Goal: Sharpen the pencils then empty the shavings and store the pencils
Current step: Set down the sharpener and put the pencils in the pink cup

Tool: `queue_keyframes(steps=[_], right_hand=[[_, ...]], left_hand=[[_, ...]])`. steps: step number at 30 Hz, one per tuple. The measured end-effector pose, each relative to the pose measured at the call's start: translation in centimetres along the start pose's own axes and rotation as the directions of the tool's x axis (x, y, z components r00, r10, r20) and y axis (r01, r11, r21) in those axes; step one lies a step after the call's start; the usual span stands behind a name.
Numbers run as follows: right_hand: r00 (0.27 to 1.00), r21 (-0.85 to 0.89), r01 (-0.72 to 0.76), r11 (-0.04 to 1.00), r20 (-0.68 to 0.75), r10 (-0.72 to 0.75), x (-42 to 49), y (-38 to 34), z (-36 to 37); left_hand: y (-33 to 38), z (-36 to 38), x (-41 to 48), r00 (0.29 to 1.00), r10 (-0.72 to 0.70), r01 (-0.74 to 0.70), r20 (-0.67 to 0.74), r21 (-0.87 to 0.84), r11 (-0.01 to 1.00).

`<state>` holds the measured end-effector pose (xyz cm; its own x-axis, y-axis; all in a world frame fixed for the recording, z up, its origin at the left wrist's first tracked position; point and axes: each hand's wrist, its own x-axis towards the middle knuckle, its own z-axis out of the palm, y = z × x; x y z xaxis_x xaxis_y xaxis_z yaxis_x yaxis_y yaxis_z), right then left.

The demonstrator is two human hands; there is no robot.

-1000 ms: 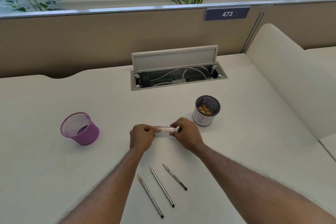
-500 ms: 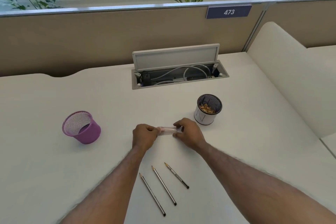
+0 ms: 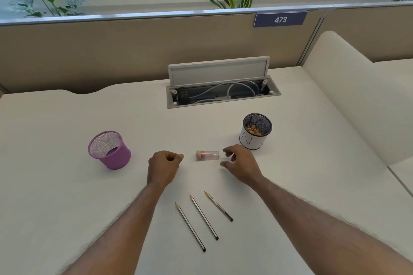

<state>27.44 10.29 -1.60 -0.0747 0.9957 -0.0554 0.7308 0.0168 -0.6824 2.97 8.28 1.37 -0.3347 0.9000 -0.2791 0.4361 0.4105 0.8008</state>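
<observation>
While the sharpener [image 3: 207,155] lies crosswise, cap leftward, left hand [image 3: 163,168] curls its grip empty and right hand [image 3: 240,167] spreads loose.

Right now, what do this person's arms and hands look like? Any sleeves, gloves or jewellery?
Both are bare. The left hand and right hand wear no gloves, and no rings show on the fingers in view. No watch or band sits at either wrist. The left forearm and right forearm are uncovered down to the picture's edge, with fine hair along them; no sleeve shows.
</observation>
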Motion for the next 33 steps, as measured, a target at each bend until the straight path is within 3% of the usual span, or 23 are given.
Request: queue_keyframes(steps=[7,11,16,24,33], right_hand=[[0.997,0.012,0.071,0.997,0.016,-0.071,-5.2,-2.7,0.9],[0.993,-0.057,0.059,0.997,0.101,-0.053,-8.2,-4.9,2.5],[0.973,-0.262,0.048,0.964,0.23,0.014,-10.5,-6.9,4.8],[0.977,-0.417,-0.005,0.909,0.193,0.094,-10.7,-7.6,6.4],[0.967,-0.384,-0.044,0.922,0.216,0.136,-10.0,-7.9,7.4]], left_hand=[[-3.7,-3.0,-4.8,0.996,0.091,-0.087,-0.013,0.203,0.975],[-5.9,-3.0,-7.8,1.0,0.027,-0.028,0.005,0.238,0.971],[-7.1,-1.3,-10.0,0.997,-0.061,0.05,0.037,0.254,0.966],[-6.0,0.2,-11.2,0.994,-0.109,0.099,0.019,0.291,0.952],[-5.7,0.9,-10.7,0.991,-0.117,0.092,0.056,0.34,0.936]])
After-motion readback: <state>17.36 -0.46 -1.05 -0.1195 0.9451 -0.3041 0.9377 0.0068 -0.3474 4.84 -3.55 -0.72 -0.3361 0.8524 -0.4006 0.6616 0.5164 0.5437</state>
